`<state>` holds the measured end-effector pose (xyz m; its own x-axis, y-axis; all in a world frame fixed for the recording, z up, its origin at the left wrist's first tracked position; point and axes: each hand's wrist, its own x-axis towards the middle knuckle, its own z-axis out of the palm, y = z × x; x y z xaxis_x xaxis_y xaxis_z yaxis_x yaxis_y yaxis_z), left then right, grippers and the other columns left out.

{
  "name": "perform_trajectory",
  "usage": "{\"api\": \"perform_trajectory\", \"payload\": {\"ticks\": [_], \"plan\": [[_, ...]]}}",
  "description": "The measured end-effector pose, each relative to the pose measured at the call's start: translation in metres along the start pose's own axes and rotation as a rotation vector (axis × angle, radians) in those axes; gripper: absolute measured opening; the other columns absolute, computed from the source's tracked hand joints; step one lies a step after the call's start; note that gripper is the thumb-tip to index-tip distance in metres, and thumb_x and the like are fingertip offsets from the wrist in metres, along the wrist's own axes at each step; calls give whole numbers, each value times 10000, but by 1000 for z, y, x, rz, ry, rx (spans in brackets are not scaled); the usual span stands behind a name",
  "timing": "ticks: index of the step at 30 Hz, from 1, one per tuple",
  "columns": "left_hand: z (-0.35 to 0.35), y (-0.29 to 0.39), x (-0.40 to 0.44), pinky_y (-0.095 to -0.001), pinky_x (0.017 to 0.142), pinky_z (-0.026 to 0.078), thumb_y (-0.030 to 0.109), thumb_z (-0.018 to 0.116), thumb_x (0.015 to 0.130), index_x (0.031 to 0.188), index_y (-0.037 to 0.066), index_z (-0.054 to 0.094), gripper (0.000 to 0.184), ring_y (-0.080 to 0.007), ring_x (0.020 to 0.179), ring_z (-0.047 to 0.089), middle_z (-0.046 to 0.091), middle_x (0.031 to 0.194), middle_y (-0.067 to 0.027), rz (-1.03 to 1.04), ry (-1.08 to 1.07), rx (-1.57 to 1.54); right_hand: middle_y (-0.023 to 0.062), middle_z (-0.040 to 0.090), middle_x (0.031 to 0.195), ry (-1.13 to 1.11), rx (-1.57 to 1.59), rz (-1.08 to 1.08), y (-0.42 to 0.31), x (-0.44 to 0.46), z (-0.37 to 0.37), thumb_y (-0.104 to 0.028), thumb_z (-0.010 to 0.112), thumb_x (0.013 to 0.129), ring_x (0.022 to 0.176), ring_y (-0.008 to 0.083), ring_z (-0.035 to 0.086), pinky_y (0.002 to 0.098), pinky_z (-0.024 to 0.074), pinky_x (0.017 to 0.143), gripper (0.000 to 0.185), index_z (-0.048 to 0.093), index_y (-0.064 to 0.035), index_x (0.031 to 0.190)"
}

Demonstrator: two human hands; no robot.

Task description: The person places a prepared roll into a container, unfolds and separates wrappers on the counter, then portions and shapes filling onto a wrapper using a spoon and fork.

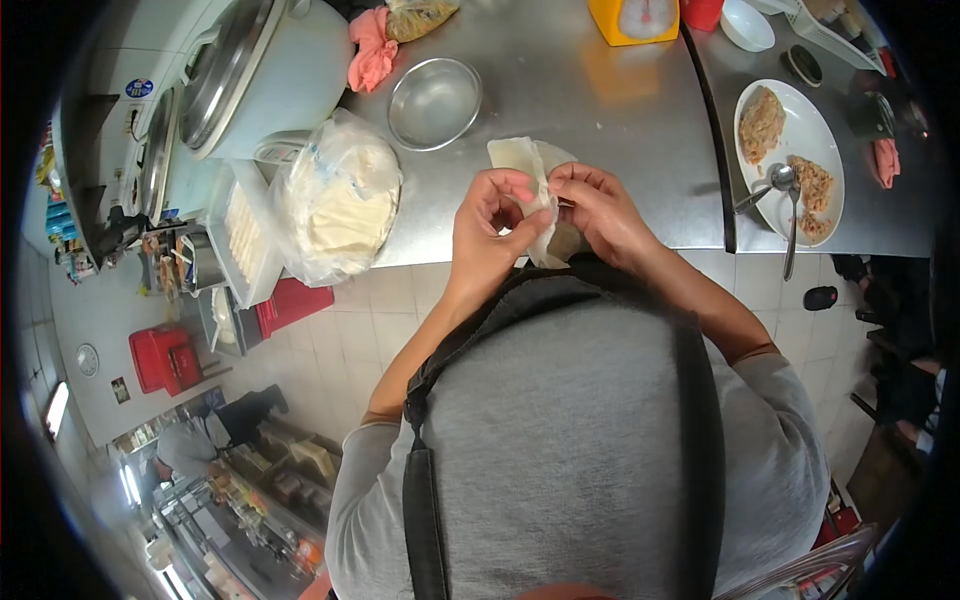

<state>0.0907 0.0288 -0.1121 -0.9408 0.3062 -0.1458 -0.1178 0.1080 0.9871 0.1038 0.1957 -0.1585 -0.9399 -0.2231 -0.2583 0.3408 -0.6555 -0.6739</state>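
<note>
The person's left hand curls around a thin, pale sheet, its thumb and fingers closed on the near face. The right hand pinches the same sheet between thumb and fingertips at its other side. The sheet hangs in folds between both hands, over the near edge of the steel counter.

Taking the hands as the clock's centre, a clear plastic bag of pale, flat sheets sits at 9 o'clock; it carries blue print too small to read. Just beyond it is a white tray of pale rolls. A metal bowl rests between 10 and 11, with a pink cloth farther out, near a large lidded container.

At 1 o'clock stands a yellow scale, its dial figures unreadable. A white bowl lies between 1 and 2. At 3 o'clock an oval white plate holds two portions of chopped food and two spoons. Toward 9 to 10, a round blue sticker on the wall has illegible lettering.
</note>
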Motion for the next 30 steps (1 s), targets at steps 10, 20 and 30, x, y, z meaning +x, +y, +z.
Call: {"api": "perform_trajectory", "payload": {"ticks": [10, 20, 30], "plan": [[4, 7, 0, -208, 642, 430, -7, 742, 811, 1131, 52, 515, 397, -66, 730, 527, 535, 795, 15, 14, 32, -133, -4, 613, 945, -162, -72, -158, -1, -1, -5, -75, 592, 950, 879, 84, 580, 246, 483, 793, 64, 623, -66, 1005], [-61, 26, -28, -232, 713, 433, -142, 525, 824, 1098, 45, 698, 373, -107, 824, 532, 555, 1011, -90, 297, 203, 477, -1, 526, 930, -119, -969, -187, -69, -25, -38, 102, 463, 767, 790, 65, 461, 210, 348, 669, 487, 697, -74, 1157], [-117, 23, -46, -193, 665, 365, -103, 558, 811, 1176, 9, 687, 403, -60, 703, 392, 525, 1009, 20, 53, 393, 461, 95, 656, 1139, 89, -1032, -272, -76, -35, -90, 0, 496, 853, 817, 145, 585, 268, 460, 741, 322, 674, 35, 1119]]}}
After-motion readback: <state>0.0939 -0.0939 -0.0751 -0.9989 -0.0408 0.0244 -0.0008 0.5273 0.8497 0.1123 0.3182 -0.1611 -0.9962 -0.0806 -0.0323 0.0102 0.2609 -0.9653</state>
